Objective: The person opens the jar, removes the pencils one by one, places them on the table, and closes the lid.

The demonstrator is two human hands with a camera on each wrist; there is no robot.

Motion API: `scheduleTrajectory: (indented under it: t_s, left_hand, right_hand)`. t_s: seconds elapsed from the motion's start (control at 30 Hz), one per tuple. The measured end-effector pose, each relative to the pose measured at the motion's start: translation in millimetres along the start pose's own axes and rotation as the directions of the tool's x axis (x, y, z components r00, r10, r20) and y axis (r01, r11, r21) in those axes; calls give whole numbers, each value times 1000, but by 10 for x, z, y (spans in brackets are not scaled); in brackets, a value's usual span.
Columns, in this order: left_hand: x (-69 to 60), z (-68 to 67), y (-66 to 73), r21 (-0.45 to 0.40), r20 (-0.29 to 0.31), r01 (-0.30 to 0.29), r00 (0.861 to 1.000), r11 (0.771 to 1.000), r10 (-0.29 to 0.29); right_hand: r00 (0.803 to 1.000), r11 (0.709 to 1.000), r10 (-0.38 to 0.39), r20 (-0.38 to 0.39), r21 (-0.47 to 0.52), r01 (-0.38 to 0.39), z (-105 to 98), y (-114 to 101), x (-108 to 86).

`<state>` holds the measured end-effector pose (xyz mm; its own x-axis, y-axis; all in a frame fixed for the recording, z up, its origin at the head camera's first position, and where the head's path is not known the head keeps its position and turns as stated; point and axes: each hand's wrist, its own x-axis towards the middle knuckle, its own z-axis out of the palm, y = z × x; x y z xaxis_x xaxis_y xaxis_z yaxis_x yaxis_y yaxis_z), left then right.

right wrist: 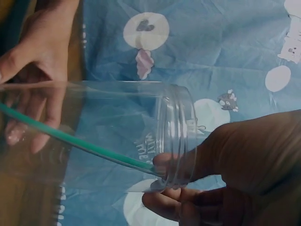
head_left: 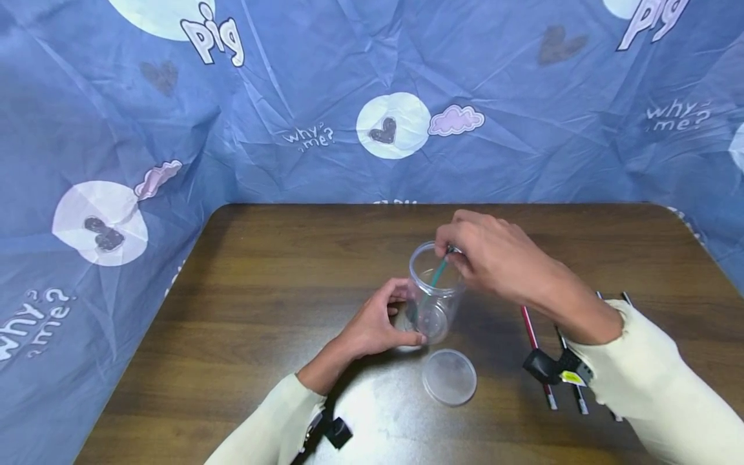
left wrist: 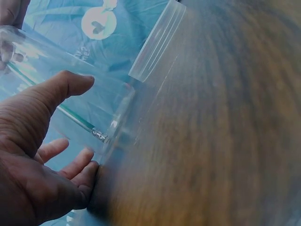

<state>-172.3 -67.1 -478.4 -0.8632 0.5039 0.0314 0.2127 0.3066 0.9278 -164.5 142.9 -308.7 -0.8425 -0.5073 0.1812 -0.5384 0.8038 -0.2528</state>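
Note:
A clear plastic jar [head_left: 434,316] stands upright and uncapped on the table. My left hand [head_left: 374,323] holds it low down, thumb on the near side and fingers round the far left. Over the jar's mouth, my right hand [head_left: 494,255] pinches the upper end of a green pencil [head_left: 438,272]. The pencil slants down inside the jar; in the left wrist view its silver ferrule [left wrist: 99,134] is close to the jar's bottom. The right wrist view shows the thumb [right wrist: 202,157] inside the jar's rim or behind its clear wall; I cannot tell which.
A round translucent lid [head_left: 449,378] lies flat just in front of the jar. Right of it, partly under my right forearm, lie a red pencil [head_left: 529,329], a dark pencil [head_left: 581,400] and another pencil [head_left: 626,298]. A blue printed cloth [head_left: 325,77] hangs behind the wooden table [head_left: 279,271].

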Motion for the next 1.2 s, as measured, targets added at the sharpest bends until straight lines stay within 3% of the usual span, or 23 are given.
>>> scheduleTrajectory:
  t_s: [0.17,0.3,0.4,0.57,0.67,0.8,0.9,1.2]
  left_hand:
    - [5,-2,-1,7,4,10,1000,1000,-10]
    - [11,-2,-12,-2,9,-31,999,1000,31]
    - [16,3,-25,-25,23,-71,997,997,72]
    - [19,4,-38,-49,31,-91,995,995,92]
    - [18,-1,-35,-50,28,-96,995,994,98]
    - [17,-4,-25,-49,25,-101,994,994,103]
    - [16,-8,-20,-41,25,-96,995,995,97]
    - [19,-9,-17,-38,29,-86,996,996,87]
  right_hand:
    - [999,999,-47,14,-18,48,-28,-6,28]
    - [997,997,-78,15,9,78,-20,-21,48]
    - [998,997,-56,19,47,55,-1,-16,44]
    - [1000,986,-15,-8,164,16,52,67,30]
    - [998,958,-9,-57,285,24,111,142,37]
    - [995,877,9,-100,479,40,205,224,51]
    - [994,821,26,-105,569,39,252,256,65]
    - [993,761,81,-91,649,-3,294,278,66]
